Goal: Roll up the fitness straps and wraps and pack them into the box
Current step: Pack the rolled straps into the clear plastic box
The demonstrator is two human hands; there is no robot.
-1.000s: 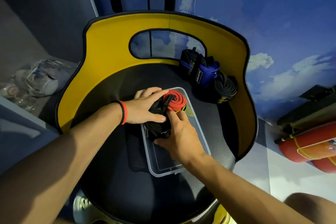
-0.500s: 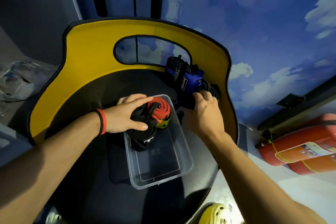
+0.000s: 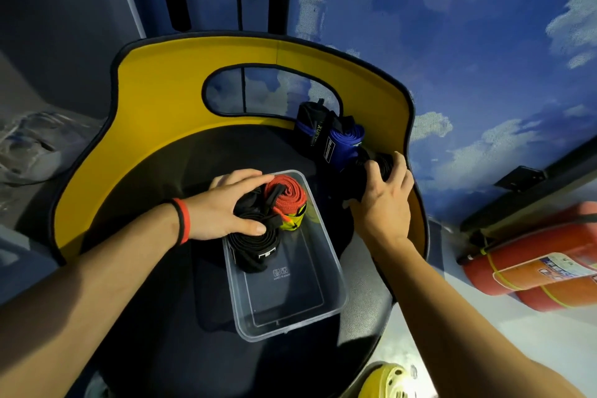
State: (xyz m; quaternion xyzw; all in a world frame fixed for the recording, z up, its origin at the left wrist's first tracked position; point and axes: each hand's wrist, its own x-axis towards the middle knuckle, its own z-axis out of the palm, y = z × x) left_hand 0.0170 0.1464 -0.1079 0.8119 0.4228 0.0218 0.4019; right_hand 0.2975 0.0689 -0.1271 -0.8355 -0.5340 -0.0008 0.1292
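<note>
At the chair back [image 3: 161, 113], the right hand [image 3: 384, 200], gone from the box [image 3: 323, 284], is curling round probably the next black roll [image 3: 384, 165]; the left hand [image 3: 219, 213] is pressing the packed rolls [image 3: 286, 195] flat-fingered.

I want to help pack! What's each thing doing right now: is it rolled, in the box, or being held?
Box: open, no lid, far end filled.
Red roll: rolled, in the box.
Black roll: rolled, in the box, under left hand.
Blue wraps: rolled, outside on the seat.
Black coil: rolled, outside, gripped by right hand.
</note>
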